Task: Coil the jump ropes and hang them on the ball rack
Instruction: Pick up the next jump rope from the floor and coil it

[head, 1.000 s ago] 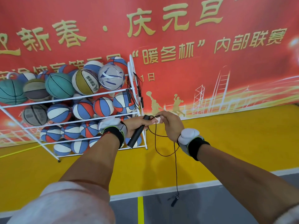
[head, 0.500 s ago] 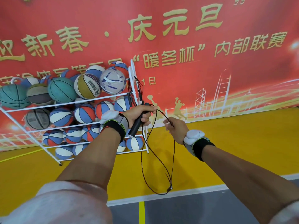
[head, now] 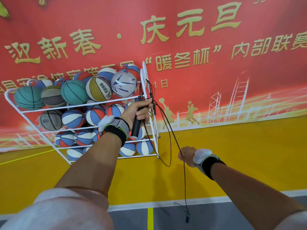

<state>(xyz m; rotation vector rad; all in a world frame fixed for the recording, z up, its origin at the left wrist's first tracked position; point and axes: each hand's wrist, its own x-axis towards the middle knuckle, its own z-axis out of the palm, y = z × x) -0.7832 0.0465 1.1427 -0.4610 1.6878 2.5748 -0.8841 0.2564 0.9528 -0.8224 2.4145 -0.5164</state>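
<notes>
My left hand (head: 138,112) is raised by the right end of the white ball rack (head: 150,123) and grips the black handle (head: 136,128) of a thin black jump rope (head: 169,130), with a few loops gathered at the fist. My right hand (head: 186,156) is lower and to the right, fingers closed around the cord. From there the cord hangs straight down to a small black end piece (head: 187,219) near the floor. Other black ropes (head: 148,87) hang on the rack's right end frame.
The rack holds several basketballs (head: 74,92) on three tiers and stands on a yellow court floor (head: 232,155) before a red banner wall (head: 199,80). A white line (head: 166,206) and grey floor lie near my feet.
My right hand has dropped down and to the right, drawing the cord out longer. My left hand has risen closer to the rack's top corner. The big hanging loop has become narrower.
</notes>
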